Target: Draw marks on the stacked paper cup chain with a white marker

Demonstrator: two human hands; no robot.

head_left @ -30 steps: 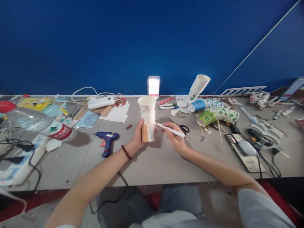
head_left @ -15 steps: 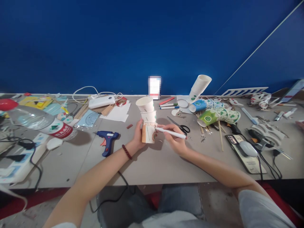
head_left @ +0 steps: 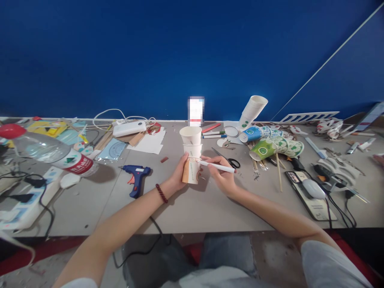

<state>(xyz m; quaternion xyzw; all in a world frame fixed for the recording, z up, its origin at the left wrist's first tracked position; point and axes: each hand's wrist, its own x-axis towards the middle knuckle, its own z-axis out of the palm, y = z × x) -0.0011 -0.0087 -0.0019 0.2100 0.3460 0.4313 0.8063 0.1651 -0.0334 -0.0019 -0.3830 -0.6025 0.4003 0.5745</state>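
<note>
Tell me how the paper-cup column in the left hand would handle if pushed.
The paper-cup column is probably light, its open top showing a hollow inside. Its thin-looking walls may dent if the left hand squeezes hard. Tall and narrow, it would likely tip easily.

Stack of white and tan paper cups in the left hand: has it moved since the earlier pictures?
Yes: judged against the blue plastic glue gun, the cup stack has shifted slightly right and lower in the view.
</note>
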